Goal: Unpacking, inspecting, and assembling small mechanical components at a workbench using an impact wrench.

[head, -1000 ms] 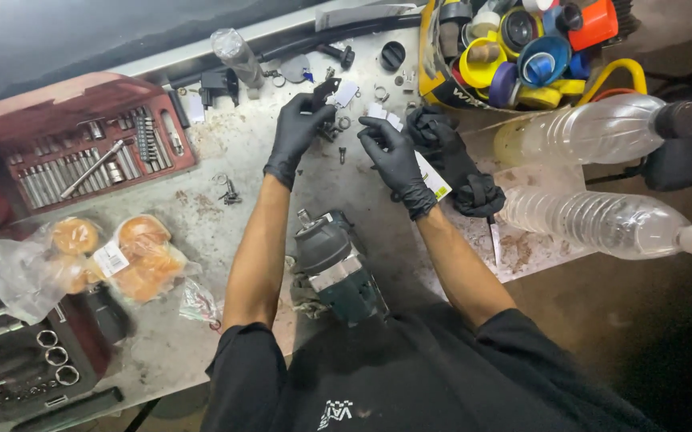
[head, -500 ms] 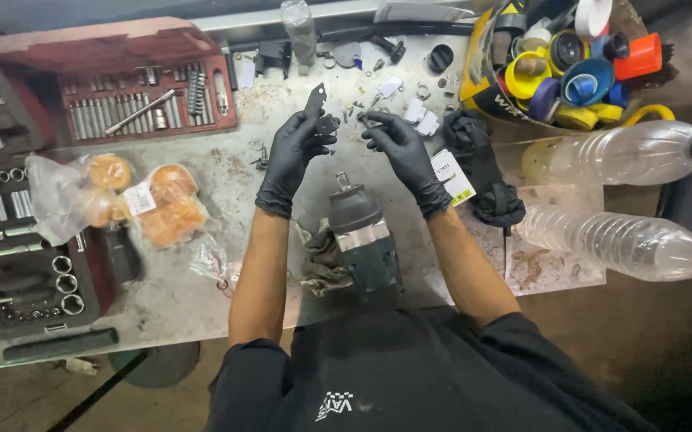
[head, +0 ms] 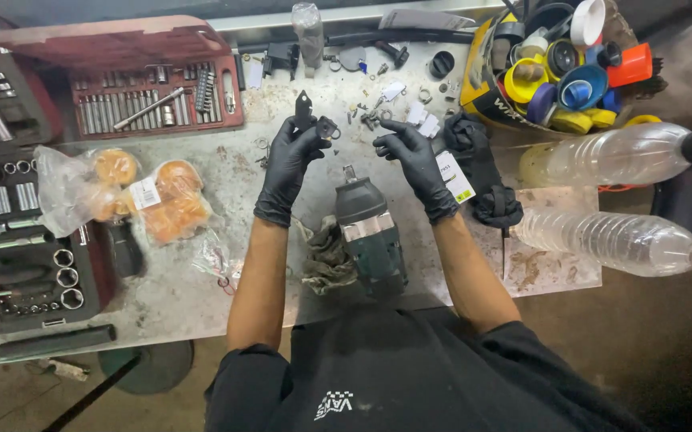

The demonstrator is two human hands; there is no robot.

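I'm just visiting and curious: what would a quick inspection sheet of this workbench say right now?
Surface: worn, stained metal bench, dirty.
Job's things: small black part held up; green-black power tool lying between the forearms on a rag.
Clutter: red socket set, bagged buns, two clear bottles, tub of coloured caps, loose small screws.
Grippers: left hand gloved, gripping the part; right hand gloved, fingers spread, empty.
Cables: nothing seen.
Surroundings: second socket case at left, bare floor below.

Matt black gloves point(head: 290, 164) — scuffed metal bench point(head: 202, 272)
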